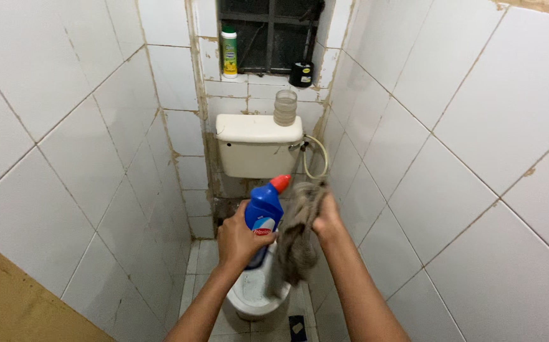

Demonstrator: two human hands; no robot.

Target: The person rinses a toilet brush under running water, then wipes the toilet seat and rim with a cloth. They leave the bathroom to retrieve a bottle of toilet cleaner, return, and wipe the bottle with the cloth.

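Head camera, looking down a narrow toilet stall walled in white tiles with brown-stained grout.

At centre, the left hand is wrapped around a blue plastic cleaner bottle with an angled neck and red cap. The fingers are closed around the bottle's body, which stands nearly upright, its red cap tilted up and to the right. A white and red label shows on its front. The bottle is held in the air above the white toilet bowl, in front of the cistern.

Just beside it, the right hand is closed on a worn grey-brown cloth rag. The rag bunches at the fingers and hangs down limp, its lower end over the bowl's rim. Rag and bottle are almost touching.

Behind them sits a cream ceramic cistern with a ribbed clear plastic jar on its lid. Higher up, a window ledge carries a green-capped yellow-labelled bottle and a small black container.
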